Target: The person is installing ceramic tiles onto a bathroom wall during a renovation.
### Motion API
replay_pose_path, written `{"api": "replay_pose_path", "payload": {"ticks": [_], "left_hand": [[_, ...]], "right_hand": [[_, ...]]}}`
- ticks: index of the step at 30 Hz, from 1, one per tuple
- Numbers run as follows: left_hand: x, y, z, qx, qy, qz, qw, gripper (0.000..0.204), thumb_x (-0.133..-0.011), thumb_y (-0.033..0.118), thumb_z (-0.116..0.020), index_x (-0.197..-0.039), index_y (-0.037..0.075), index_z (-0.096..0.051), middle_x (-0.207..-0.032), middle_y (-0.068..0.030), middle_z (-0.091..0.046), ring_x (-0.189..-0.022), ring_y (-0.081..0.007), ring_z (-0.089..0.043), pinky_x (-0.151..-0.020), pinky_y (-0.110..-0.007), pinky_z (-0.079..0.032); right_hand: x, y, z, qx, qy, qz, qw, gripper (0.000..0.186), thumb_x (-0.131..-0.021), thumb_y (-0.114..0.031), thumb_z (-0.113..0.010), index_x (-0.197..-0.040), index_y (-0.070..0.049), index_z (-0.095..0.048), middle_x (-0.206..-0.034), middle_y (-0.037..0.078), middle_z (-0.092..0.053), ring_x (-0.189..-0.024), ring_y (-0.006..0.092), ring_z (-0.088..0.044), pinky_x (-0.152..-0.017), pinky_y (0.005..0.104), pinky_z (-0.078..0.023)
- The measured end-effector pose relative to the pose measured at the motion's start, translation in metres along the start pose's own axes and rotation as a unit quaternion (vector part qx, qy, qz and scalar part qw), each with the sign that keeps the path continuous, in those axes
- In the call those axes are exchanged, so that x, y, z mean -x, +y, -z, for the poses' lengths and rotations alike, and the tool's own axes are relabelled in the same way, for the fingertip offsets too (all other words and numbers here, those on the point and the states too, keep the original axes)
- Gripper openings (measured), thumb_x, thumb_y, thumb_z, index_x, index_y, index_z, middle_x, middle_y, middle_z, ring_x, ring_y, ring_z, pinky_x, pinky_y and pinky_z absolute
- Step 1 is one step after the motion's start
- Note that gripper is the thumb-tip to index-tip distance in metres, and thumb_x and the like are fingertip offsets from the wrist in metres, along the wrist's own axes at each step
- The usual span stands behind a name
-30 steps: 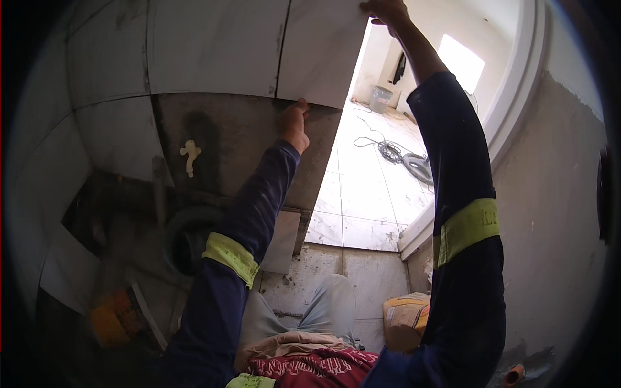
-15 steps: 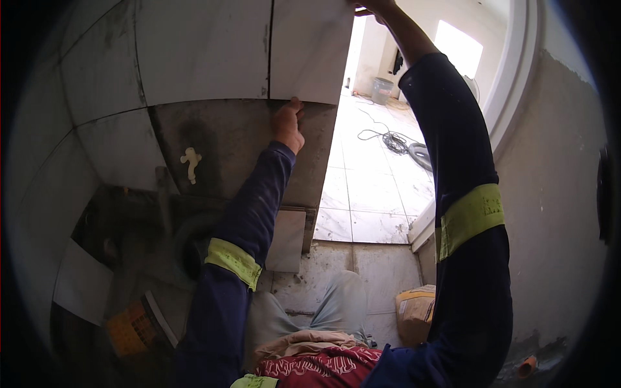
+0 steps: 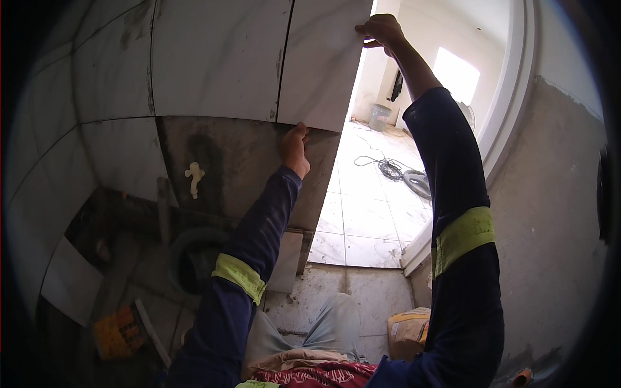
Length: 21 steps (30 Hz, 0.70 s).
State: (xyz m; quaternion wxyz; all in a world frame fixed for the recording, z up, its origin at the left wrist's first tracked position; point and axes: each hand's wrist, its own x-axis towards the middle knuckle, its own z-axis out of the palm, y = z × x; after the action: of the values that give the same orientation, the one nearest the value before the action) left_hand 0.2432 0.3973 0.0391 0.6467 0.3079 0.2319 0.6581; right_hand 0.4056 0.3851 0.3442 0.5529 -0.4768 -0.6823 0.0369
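Upper centre: the narrow tile (image 3: 323, 64) is whitish with faint grey veining; the neighbouring wall tiles (image 3: 217, 58) show a similar marbled pattern. Left of centre: the bare wall strip (image 3: 259, 152) is dull grey-brown, marked by a blackish stain (image 3: 208, 152); the tap (image 3: 194, 180) is cream. Lower half: navy sleeves (image 3: 456, 161) bear yellow-green bands (image 3: 462, 239); the shirt (image 3: 317, 376) is red with white lettering, the trousers (image 3: 335, 323) pale grey-blue. Lower right: a tan-and-yellow sack (image 3: 407, 331). Right of centre: white floor tiles (image 3: 369, 223) crossed by thin dark lines; a grey bucket (image 3: 380, 118).
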Motion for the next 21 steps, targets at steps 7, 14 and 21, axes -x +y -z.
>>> {"api": "replay_pose_path", "payload": {"ticks": [7, 14, 21], "left_hand": [[-0.016, 0.000, 0.012, -0.023, -0.042, -0.022, 0.999, 0.040, -0.086, 0.040, -0.067, -0.116, 0.015, -0.059, -0.118, -0.0001, -0.061, -0.110, -0.0173, -0.049, -0.091, -0.043, -0.031], [-0.010, 0.005, 0.012, -0.047, -0.044, 0.010, 0.998, 0.049, -0.085, 0.047, -0.068, -0.120, 0.014, -0.056, -0.118, -0.0017, -0.059, -0.113, -0.0195, -0.048, -0.095, -0.045, -0.030], [-0.008, 0.012, 0.012, -0.051, -0.039, 0.029, 0.998, 0.046, -0.086, 0.043, -0.069, -0.120, 0.015, -0.057, -0.118, -0.0025, -0.058, -0.113, -0.0208, -0.048, -0.095, -0.046, -0.032]], "right_hand": [[-0.009, -0.006, 0.000, -0.025, -0.027, -0.016, 0.999, 0.024, -0.072, -0.009, -0.079, -0.086, 0.006, -0.067, -0.081, 0.015, -0.067, -0.076, 0.0260, -0.069, -0.068, 0.0429, -0.063], [-0.004, -0.010, 0.002, 0.085, -0.018, -0.026, 0.996, 0.023, -0.078, -0.021, -0.076, -0.072, -0.001, -0.065, -0.077, 0.010, -0.068, -0.076, 0.0207, -0.069, -0.071, 0.0378, -0.060], [0.002, -0.023, 0.002, 0.154, -0.013, -0.044, 0.987, 0.035, -0.076, -0.027, -0.080, -0.093, 0.002, -0.070, -0.085, 0.011, -0.072, -0.077, 0.0208, -0.071, -0.064, 0.0339, -0.060]]}}
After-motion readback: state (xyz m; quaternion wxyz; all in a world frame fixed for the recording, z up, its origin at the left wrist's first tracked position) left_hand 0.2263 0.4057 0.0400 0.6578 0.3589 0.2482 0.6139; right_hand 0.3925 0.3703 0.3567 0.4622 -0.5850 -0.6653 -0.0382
